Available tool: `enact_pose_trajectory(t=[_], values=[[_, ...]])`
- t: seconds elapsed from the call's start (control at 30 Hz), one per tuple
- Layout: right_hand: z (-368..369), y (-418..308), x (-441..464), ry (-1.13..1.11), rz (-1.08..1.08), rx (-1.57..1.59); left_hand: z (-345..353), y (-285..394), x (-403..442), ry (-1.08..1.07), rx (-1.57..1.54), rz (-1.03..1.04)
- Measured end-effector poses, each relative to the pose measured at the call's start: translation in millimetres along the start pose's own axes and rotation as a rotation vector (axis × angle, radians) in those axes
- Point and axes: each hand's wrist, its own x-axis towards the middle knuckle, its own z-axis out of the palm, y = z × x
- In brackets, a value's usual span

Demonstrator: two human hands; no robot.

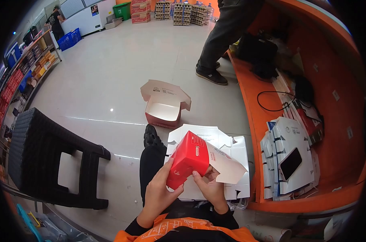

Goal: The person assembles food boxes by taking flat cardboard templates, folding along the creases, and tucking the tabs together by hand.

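Observation:
A red and white carton box (190, 155), partly folded, is held in front of me above a stack of flat white cardboard blanks (241, 155). My left hand (161, 189) grips its red left side, with the thumb near the lower edge. My right hand (210, 186) holds its lower right part, the thumb on the red face and the other fingers partly hidden behind the white flap. On the floor beyond the stack stands an open box (163, 111) with a white inside and its lid raised.
A black stool (56, 157) stands at the left. An orange shelf (253, 133) on the right holds cardboard blanks, a phone (290, 164) and a black cable. A person (219, 40) stands beside it; another person (55, 22) is at the far left.

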Motion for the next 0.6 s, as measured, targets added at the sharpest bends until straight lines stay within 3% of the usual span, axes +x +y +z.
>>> enact_pose_trajectory(t=[0.07,0.17,0.27,0.37,0.47,0.53,0.57,0.6], values=[[3,2,1,-0.011,0.024,0.037,0,-2,-1,0.003,-0.016,-0.011],[6,-1,6,-0.064,0.18,0.416,-2,-6,-1,0.021,-0.02,0.032],[18,1,5,0.04,0.204,0.533,-2,-9,1,0.002,-0.117,0.03],[33,-8,8,0.025,0.331,0.843,1,-14,3,-0.019,-0.225,0.011],[38,21,21,-0.058,0.117,0.406,0,-27,13,-0.013,-0.278,-0.034],[38,27,33,-0.083,0.002,0.031,-1,-37,24,0.035,-0.487,-0.116],[30,50,36,-0.101,-0.344,-0.326,0,-44,32,0.059,-0.59,-0.156],[29,37,49,-0.215,-0.178,-0.084,1,-62,44,0.133,-0.586,-0.04]])
